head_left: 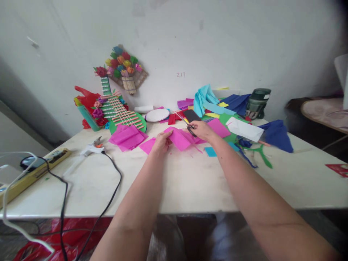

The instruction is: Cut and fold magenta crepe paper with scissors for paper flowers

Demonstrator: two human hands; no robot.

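Observation:
My left hand [162, 142] pinches the left edge of a pink sheet of crepe paper [181, 139] above the white table. In my right hand [200, 129] is a pair of scissors [191, 131], its dark handles gripped by the fingers and its blades pointing up and to the left. The scissors are close to the paper's upper right side; whether the blades touch it I cannot tell. More pink paper [128, 137] lies folded to the left of my hands, and another pink piece [219, 127] lies beyond my right wrist.
A glue gun [92, 148] with a black cord and a yellow power strip [35, 174] occupy the left side. Behind stand a flower-decorated paper guitar [123, 116] and a teal tube [88, 115]. Coloured paper scraps [276, 135] and a dark bottle [258, 103] are at right.

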